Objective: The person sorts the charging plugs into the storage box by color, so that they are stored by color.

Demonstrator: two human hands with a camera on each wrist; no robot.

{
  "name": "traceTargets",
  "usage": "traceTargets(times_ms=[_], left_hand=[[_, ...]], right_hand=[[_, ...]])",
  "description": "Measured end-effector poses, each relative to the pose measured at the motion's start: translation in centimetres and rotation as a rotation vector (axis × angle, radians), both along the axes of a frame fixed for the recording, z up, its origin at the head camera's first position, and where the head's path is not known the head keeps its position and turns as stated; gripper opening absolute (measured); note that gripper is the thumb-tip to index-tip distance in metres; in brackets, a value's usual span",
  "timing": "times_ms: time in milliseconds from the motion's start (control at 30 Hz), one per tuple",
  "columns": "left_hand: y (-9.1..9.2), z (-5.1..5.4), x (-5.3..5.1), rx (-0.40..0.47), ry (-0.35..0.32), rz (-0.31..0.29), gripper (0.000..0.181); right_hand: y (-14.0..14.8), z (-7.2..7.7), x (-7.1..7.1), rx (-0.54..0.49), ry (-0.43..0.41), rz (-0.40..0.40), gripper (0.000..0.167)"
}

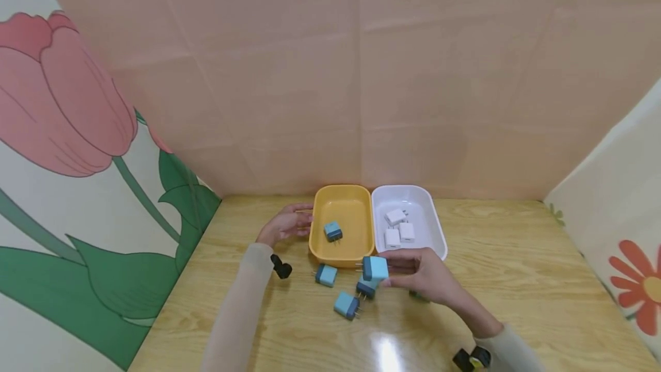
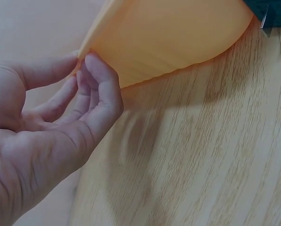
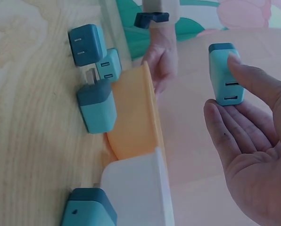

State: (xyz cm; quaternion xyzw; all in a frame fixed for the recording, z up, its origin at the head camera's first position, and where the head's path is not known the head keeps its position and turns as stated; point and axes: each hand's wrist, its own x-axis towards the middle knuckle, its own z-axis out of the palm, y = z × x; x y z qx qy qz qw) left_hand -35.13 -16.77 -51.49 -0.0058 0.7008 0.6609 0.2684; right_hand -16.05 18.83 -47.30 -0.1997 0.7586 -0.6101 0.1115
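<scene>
My right hand (image 1: 424, 273) pinches a blue USB wall charger (image 1: 376, 268) between thumb and fingers, above the table by the boxes' front edges. In the right wrist view the held charger (image 3: 225, 75) shows two USB slots. My left hand (image 1: 287, 224) is at the left side of the yellow box (image 1: 343, 191); in the left wrist view its thumb and fingers (image 2: 105, 84) pinch the box's rim. One blue charger (image 1: 333, 231) lies inside that box. More blue chargers (image 1: 346, 305) lie loose on the table in front, one partly hidden under the right hand.
A white box (image 1: 405, 190) stands against the yellow box's right side, holding three white chargers (image 1: 407, 232). Both boxes stand at the back of the wooden table (image 1: 496, 251), near a draped cloth (image 1: 330, 73). Black wrist mounts (image 1: 281, 267) sit on the sleeves.
</scene>
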Motion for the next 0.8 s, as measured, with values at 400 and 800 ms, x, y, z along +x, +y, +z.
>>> traceTargets(times_ms=[400, 800], left_hand=[[0.0, 0.5, 0.0, -0.020, 0.009, -0.015, 0.052], [0.0, 0.1, -0.2, -0.017, 0.005, -0.004, 0.053]], right_hand=[[0.1, 1.0, -1.1, 0.068, 0.021, -0.012, 0.047], [-0.4, 2.5, -2.5, 0.104, 0.061, -0.069, 0.051]])
